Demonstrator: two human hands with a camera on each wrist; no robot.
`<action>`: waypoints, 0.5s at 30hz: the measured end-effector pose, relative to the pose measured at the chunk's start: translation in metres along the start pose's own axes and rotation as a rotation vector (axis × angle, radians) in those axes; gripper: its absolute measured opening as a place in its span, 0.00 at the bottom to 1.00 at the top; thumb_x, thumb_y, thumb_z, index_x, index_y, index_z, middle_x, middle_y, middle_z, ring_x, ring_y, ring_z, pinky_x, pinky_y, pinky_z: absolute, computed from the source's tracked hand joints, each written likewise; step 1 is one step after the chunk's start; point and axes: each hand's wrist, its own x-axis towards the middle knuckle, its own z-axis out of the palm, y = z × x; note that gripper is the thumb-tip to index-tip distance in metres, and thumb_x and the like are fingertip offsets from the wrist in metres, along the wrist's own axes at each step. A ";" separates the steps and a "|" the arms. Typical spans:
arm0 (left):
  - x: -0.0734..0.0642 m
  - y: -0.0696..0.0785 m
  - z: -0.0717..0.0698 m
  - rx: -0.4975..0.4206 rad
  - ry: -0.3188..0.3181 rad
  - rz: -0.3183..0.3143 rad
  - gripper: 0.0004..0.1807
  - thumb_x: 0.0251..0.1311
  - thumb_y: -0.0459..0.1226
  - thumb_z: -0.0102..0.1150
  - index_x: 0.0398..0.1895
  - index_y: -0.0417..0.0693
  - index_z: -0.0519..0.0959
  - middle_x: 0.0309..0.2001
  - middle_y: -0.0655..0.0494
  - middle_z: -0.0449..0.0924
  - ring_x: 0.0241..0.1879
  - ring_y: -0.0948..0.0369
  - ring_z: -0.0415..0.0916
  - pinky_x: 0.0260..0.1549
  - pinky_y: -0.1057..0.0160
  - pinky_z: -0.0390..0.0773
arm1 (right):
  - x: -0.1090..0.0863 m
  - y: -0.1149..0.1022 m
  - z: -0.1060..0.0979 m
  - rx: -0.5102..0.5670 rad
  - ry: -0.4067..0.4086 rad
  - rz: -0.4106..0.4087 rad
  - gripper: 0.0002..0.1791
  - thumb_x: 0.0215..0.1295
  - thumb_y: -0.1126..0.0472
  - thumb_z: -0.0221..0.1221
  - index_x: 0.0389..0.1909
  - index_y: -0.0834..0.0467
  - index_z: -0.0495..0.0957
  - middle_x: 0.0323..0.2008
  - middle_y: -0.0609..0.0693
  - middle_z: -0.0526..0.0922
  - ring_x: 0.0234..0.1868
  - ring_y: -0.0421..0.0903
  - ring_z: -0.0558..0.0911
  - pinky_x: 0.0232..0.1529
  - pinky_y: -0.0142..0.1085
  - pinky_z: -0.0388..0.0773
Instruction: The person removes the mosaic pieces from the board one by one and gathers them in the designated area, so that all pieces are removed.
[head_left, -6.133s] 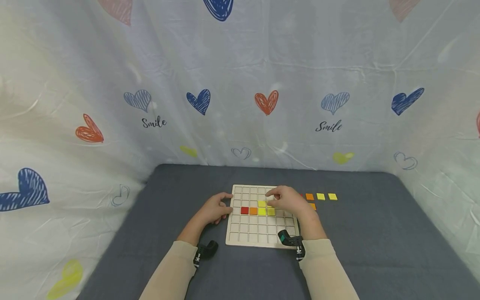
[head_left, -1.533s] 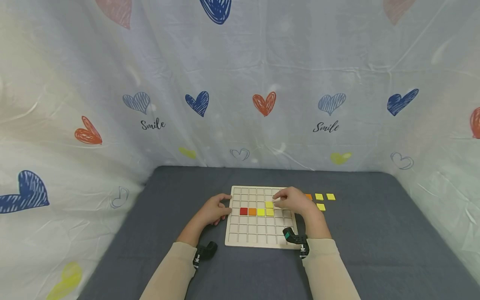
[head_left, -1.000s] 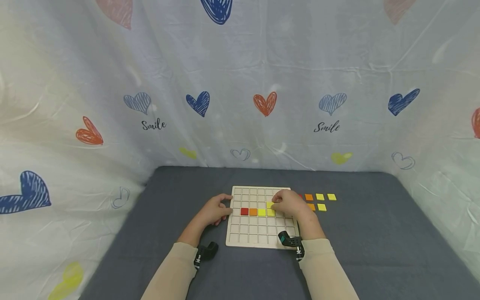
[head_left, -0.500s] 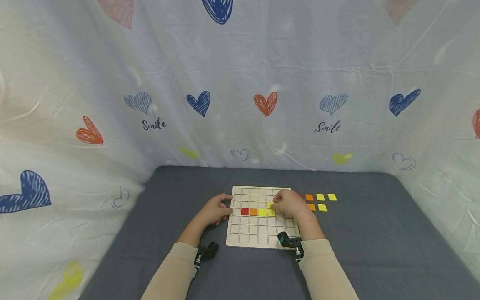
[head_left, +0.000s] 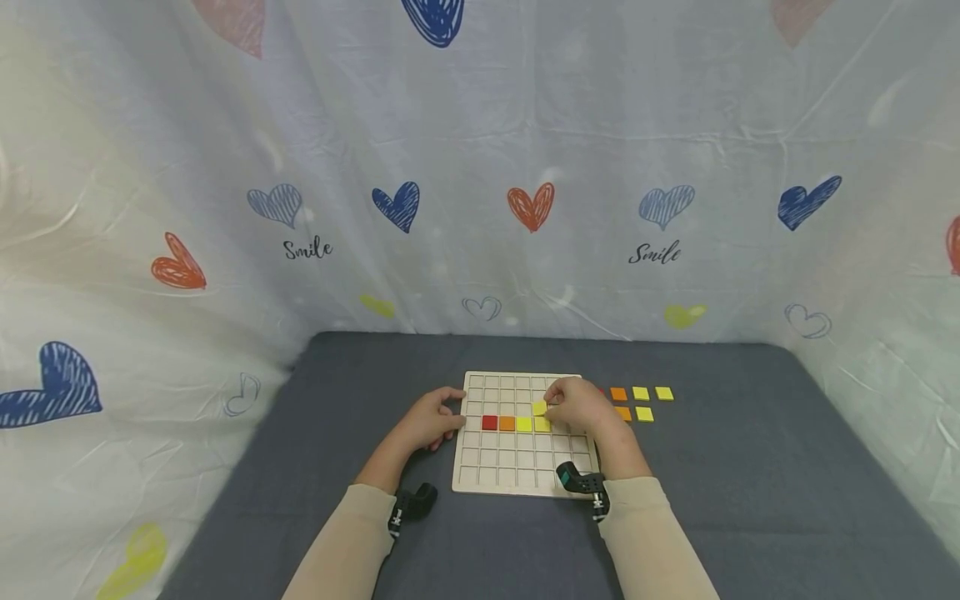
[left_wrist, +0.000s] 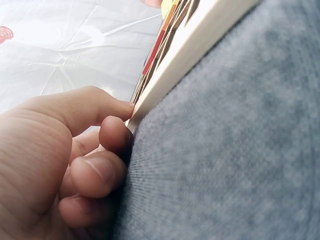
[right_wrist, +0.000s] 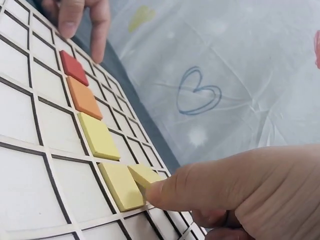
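A pale wooden grid board point(head_left: 510, 477) lies flat on the table. Along one row sit a red tile point(right_wrist: 74, 67), an orange tile point(right_wrist: 84, 97) and two yellow tiles, the last of them point(right_wrist: 120, 187) closest to my right hand. My right hand point(head_left: 583, 404) pinches another yellow tile point(right_wrist: 144, 174), tilted up just behind that last one, one row farther away. At the board's left edge my left hand point(head_left: 426, 421) rests with index fingertip and thumb tip spread apart against the wood; its other fingers curl loosely below.
Loose tiles lie beyond the board's right side: orange point(head_left: 618, 393) and yellow ones point(head_left: 641, 392), with a red one partly behind the right hand. The dark grey cloth point(head_left: 750, 467) covers the table, and a white curtain point(head_left: 450, 117) printed with hearts hangs around it.
Six seconds ago two yellow tiles stood in the farther row; the left one is gone, and a yellow tile has joined the loose ones. My right hand is at the other; my left has stayed.
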 end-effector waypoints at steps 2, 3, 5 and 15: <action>0.000 0.000 0.000 0.003 0.000 -0.005 0.30 0.67 0.36 0.65 0.72 0.47 0.71 0.17 0.52 0.75 0.08 0.62 0.61 0.11 0.63 0.66 | 0.000 0.000 -0.001 -0.007 0.004 -0.011 0.12 0.62 0.59 0.71 0.45 0.57 0.84 0.37 0.51 0.77 0.36 0.48 0.75 0.39 0.45 0.74; 0.001 0.000 0.000 0.004 0.000 -0.006 0.30 0.67 0.36 0.65 0.72 0.47 0.71 0.17 0.52 0.75 0.08 0.62 0.61 0.11 0.63 0.66 | -0.001 0.000 -0.001 -0.003 0.008 -0.019 0.12 0.62 0.59 0.71 0.45 0.57 0.84 0.35 0.51 0.76 0.33 0.48 0.73 0.36 0.43 0.72; 0.001 -0.001 0.000 0.002 -0.001 -0.006 0.30 0.67 0.36 0.65 0.72 0.47 0.71 0.17 0.52 0.75 0.08 0.62 0.62 0.11 0.63 0.66 | -0.003 0.000 -0.004 0.024 0.020 -0.029 0.13 0.62 0.59 0.71 0.46 0.58 0.84 0.32 0.51 0.72 0.29 0.47 0.69 0.31 0.41 0.67; -0.001 0.000 -0.001 -0.002 -0.001 0.009 0.30 0.68 0.35 0.64 0.72 0.46 0.71 0.17 0.51 0.75 0.08 0.61 0.61 0.11 0.62 0.66 | -0.013 0.010 -0.035 0.148 0.072 -0.062 0.15 0.64 0.61 0.67 0.50 0.60 0.83 0.31 0.51 0.67 0.25 0.45 0.62 0.26 0.40 0.63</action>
